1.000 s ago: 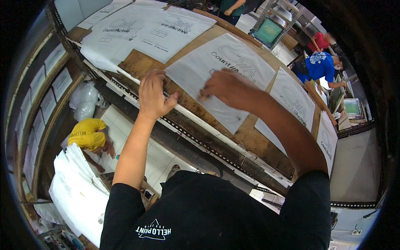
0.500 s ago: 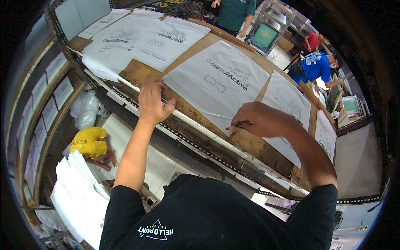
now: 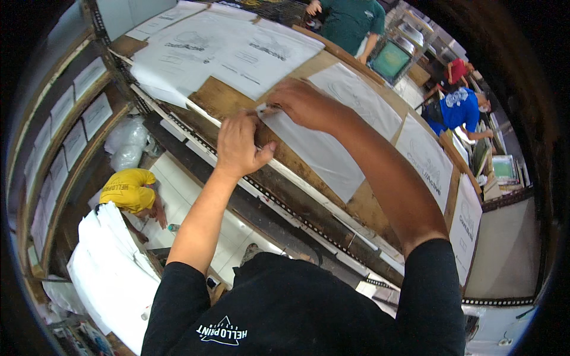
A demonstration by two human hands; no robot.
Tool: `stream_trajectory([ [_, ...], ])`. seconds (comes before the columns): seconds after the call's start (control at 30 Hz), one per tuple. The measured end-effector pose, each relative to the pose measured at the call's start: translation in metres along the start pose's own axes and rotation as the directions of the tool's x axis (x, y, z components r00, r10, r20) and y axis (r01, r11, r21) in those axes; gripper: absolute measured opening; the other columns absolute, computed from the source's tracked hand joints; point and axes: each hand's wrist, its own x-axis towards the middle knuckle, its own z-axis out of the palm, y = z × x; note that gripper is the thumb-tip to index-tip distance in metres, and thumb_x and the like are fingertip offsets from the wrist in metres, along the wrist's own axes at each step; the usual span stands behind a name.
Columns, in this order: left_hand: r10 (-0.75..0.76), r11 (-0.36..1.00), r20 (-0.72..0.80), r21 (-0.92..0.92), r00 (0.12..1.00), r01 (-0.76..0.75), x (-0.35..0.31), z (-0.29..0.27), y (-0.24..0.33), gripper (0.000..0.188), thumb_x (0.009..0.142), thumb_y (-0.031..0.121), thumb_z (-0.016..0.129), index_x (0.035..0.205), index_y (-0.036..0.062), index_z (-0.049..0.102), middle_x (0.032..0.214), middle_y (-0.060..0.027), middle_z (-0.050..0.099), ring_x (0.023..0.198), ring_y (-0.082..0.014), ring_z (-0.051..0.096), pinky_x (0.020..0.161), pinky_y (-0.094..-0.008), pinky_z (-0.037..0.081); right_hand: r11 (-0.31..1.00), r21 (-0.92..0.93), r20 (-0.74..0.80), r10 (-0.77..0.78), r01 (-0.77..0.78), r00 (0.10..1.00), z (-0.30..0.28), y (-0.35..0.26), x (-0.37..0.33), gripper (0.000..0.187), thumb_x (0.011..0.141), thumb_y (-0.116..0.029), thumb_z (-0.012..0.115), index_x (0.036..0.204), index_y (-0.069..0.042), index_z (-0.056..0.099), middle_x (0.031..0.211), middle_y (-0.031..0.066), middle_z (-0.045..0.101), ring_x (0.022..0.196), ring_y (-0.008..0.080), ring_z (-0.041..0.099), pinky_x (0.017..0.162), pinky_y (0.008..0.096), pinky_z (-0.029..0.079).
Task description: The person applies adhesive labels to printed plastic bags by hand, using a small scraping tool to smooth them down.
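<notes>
Head view, looking down over the bench (image 3: 217,98). The left hand (image 3: 240,145) is at the bench's near edge, fingers loosely bent, thumb spread well away from them; can't tell if anything's tucked under the palm. The right hand (image 3: 303,104) is a bit further in, fingers curled and bunched right at the near left corner of a white printed sheet (image 3: 329,157). Whether it's actually pinching that corner I can't tell (the hand itself covers the spot).

That sheet lies on the bench top, its lower corner reaching toward the near edge, the forearm crossing above part of it. Toward the bench's right end there's a second printed sheet (image 3: 424,157), then a third (image 3: 467,228) by the right corner. More printed sheets (image 3: 255,56) cover the left end, overlapping.

A person in a green shirt (image 3: 353,24) stands past the far edge, and someone in a yellow shirt (image 3: 126,190) is down on the floor side.
</notes>
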Motion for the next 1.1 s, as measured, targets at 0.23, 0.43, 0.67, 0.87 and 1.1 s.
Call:
stream_trajectory([
  [0.23, -0.031, 0.990, 0.022, 0.137, 0.999, 0.028, -0.018, 0.010, -0.020, 0.072, 0.089, 0.067, 0.053, 0.106, -0.0029, 0.059, 0.097, -0.0229, 0.061, 0.093, -0.0446, 0.058, 0.088, -0.0524, 0.045, 0.996, -0.026, 0.275, -0.071, 0.081, 0.959, 0.001, 0.013, -0.021, 0.021, 0.084, -0.006, 0.061, 0.100, -0.011, 0.073, 0.095, 0.0114, 0.067, 0.098, 0.0333, 0.063, 0.089, 0.0473, 0.047],
  [0.43, 0.018, 0.994, -0.028, 0.106, 0.999, -0.015, -0.008, 0.005, -0.016, 0.080, 0.090, 0.072, 0.050, 0.114, -0.0043, 0.057, 0.103, -0.0234, 0.063, 0.100, -0.0449, 0.060, 0.090, -0.0549, 0.046, 0.997, -0.074, 0.274, 0.031, -0.012, 0.961, -0.042, -0.040, -0.124, 0.024, 0.088, -0.006, 0.056, 0.101, -0.014, 0.074, 0.089, 0.0094, 0.063, 0.098, 0.0298, 0.061, 0.096, 0.0463, 0.043],
  [0.67, -0.211, 0.939, -0.031, -0.283, 0.977, 0.194, 0.015, -0.026, 0.008, 0.070, 0.086, 0.053, 0.073, 0.115, -0.0078, 0.055, 0.097, -0.0216, 0.057, 0.091, -0.0418, 0.057, 0.084, -0.0492, 0.046, 0.819, 0.300, 0.250, 0.427, -0.489, 0.869, -0.106, -0.109, -0.202, 0.019, 0.090, -0.011, 0.066, 0.105, -0.004, 0.074, 0.106, 0.0163, 0.072, 0.100, 0.0348, 0.067, 0.091, 0.0437, 0.052],
  [0.87, -0.188, 0.981, 0.209, -0.015, 0.960, 0.195, 0.117, -0.029, 0.082, 0.058, 0.088, 0.045, 0.072, 0.124, 0.0012, 0.060, 0.081, -0.0214, 0.069, 0.080, -0.0404, 0.068, 0.072, -0.0478, 0.053, 0.548, 0.586, 0.051, 0.710, -0.597, 0.702, -0.139, -0.212, -0.292, 0.020, 0.087, -0.008, 0.069, 0.105, 0.000, 0.073, 0.103, 0.0121, 0.074, 0.098, 0.0211, 0.069, 0.092, 0.0347, 0.052],
  [1.1, 0.195, 0.918, 0.508, 0.205, 0.839, -0.338, 0.236, 0.090, 0.102, 0.046, 0.091, 0.018, 0.057, 0.133, -0.0002, 0.053, 0.117, -0.0273, 0.067, 0.111, -0.0428, 0.065, 0.095, -0.0516, 0.052, 0.585, 0.681, -0.239, 0.746, -0.441, 0.621, -0.131, -0.284, -0.400, 0.023, 0.091, -0.012, 0.068, 0.108, 0.003, 0.071, 0.103, 0.0101, 0.074, 0.096, 0.0152, 0.067, 0.087, 0.0306, 0.053],
])
